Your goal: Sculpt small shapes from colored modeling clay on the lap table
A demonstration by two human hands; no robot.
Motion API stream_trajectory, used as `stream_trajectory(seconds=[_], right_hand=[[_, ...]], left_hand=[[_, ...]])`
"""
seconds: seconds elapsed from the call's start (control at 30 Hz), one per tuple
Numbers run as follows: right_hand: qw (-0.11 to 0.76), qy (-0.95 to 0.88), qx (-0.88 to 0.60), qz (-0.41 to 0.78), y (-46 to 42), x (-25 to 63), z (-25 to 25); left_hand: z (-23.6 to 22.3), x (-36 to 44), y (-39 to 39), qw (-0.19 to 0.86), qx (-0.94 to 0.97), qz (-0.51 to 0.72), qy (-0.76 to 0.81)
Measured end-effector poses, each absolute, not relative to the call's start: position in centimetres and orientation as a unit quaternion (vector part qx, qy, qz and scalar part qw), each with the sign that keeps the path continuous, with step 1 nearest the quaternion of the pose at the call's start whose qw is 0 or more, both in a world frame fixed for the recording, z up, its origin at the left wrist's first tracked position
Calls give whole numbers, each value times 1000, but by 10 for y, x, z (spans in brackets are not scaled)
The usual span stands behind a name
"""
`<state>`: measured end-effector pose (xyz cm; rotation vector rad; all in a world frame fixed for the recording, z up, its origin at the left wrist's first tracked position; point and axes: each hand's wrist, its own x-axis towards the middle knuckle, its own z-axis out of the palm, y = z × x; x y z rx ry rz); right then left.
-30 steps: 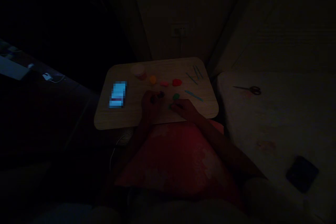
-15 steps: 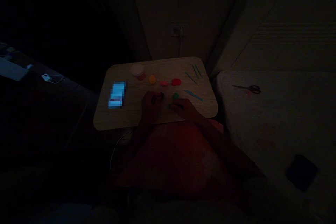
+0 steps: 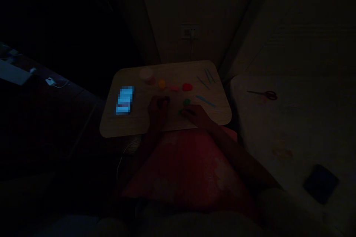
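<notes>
The room is very dark. My left hand rests on a small wooden lap table, its fingers curled round a small dark lump I cannot make out. My right hand lies to its right with the fingers bent down on a green clay piece. A second green lump sits just beyond it. Further back lie a red lump, a pink piece and an orange ball.
A lit phone lies on the table's left part. A small tub stands at the back, thin teal tools at the right. On the bed to the right lie scissors and a dark flat object. A red cushion covers my lap.
The picture has grown darker. My left hand has drawn slightly back and left; the dark lump at its fingertips shows less. The right hand stays on the green piece.
</notes>
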<state>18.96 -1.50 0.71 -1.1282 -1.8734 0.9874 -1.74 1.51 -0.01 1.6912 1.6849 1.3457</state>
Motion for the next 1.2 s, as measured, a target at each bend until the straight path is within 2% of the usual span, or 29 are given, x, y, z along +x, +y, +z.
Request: stream_trajectory(seconds=[1.2], right_hand=[[366, -738, -432, 367, -14, 190, 6]], left_hand=[[-1, -17, 19, 190, 595, 490, 608]])
